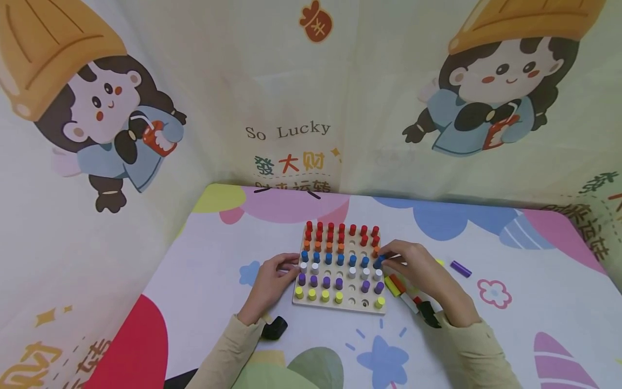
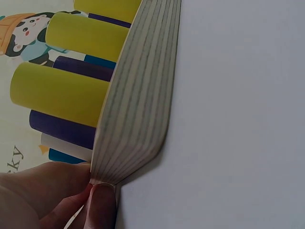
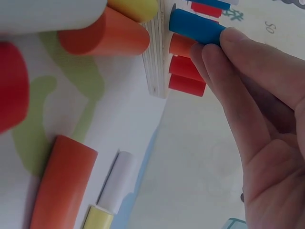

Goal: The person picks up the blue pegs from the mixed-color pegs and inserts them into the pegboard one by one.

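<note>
A wooden pegboard lies on the table, with rows of red, orange, blue, white, purple and yellow pegs and several bare holes. My left hand grips the board's left edge; in the left wrist view its thumb and fingers pinch the layered wood side near a corner. Between the thumb and fingertips of my right hand is a blue peg, slightly tilted at the right end of the blue row. Its lower end meets the board by a dark hole, and I cannot tell how far in it sits.
Loose pegs lie right of the board: an orange one, a white one, a yellow one and, farther off, a purple one. Black wrist cameras sit at the left wrist and right wrist. A printed backdrop rises behind.
</note>
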The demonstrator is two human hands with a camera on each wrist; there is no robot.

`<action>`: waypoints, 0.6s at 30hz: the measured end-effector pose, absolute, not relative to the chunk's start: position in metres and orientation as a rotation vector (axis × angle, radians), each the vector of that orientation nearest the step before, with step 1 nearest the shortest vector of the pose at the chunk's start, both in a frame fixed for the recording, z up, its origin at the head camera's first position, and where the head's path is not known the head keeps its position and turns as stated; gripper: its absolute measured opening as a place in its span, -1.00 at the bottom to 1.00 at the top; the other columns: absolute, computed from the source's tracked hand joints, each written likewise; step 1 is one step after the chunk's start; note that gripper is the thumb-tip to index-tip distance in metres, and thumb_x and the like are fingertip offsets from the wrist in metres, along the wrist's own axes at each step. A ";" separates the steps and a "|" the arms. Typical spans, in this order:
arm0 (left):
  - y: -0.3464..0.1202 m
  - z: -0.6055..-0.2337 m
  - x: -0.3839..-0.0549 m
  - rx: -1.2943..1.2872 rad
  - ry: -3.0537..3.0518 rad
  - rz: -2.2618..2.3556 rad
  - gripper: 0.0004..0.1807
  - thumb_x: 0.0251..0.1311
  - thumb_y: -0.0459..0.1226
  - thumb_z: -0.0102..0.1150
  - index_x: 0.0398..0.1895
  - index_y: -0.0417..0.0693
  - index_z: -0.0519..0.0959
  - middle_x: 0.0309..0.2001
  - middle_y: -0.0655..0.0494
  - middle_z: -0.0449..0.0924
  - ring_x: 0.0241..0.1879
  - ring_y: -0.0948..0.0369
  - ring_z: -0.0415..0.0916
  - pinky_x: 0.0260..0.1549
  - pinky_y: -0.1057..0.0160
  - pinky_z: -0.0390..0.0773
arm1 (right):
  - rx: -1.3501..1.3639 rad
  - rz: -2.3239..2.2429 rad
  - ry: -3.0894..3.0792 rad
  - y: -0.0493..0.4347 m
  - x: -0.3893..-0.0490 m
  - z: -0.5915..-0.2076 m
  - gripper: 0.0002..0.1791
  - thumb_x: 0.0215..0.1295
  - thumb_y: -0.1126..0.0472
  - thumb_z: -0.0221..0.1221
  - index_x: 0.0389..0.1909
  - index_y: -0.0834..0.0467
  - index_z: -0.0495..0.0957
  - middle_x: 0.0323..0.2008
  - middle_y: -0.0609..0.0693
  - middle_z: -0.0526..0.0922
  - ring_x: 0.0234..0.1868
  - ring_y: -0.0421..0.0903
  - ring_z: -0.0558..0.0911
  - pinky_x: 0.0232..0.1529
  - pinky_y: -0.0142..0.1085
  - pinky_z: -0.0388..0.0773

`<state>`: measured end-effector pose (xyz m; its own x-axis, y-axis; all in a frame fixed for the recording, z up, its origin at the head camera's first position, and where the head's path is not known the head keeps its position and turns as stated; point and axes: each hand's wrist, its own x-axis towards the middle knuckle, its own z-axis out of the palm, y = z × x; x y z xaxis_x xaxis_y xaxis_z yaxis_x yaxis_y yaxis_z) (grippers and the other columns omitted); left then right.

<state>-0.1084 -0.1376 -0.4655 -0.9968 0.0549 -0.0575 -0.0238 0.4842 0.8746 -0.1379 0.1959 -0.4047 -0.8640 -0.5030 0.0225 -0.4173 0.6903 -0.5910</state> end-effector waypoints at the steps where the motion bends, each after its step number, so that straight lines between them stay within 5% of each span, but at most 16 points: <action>1: -0.138 -0.466 -0.109 0.024 2.636 1.560 -0.64 0.31 -0.21 0.26 0.14 -0.06 0.60 0.03 0.07 0.66 -0.08 0.20 0.61 -0.06 0.18 0.64 | -0.759 -0.911 2.758 0.196 -0.138 -0.405 -0.70 0.19 0.43 0.32 -0.03 0.25 0.65 -0.13 0.08 0.72 -0.11 0.05 0.74 -0.13 -0.18 0.69; 18: -0.137 -0.467 -0.110 0.013 2.640 1.558 -0.65 0.30 -0.22 0.27 0.13 -0.05 0.60 0.01 0.09 0.66 -0.09 0.21 0.61 -0.05 0.20 0.64 | -0.843 -0.935 2.767 0.204 -0.134 -0.406 -0.76 0.16 0.44 0.33 -0.13 0.23 0.66 -0.21 0.03 0.70 -0.17 -0.02 0.74 -0.12 -0.17 0.69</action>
<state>-0.1097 -0.1372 -0.4673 -0.9971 0.0462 -0.0612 -0.0313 0.4838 0.8746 -0.1342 0.2039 -0.4055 -0.8414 -0.5348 0.0781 -0.4725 0.6577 -0.5866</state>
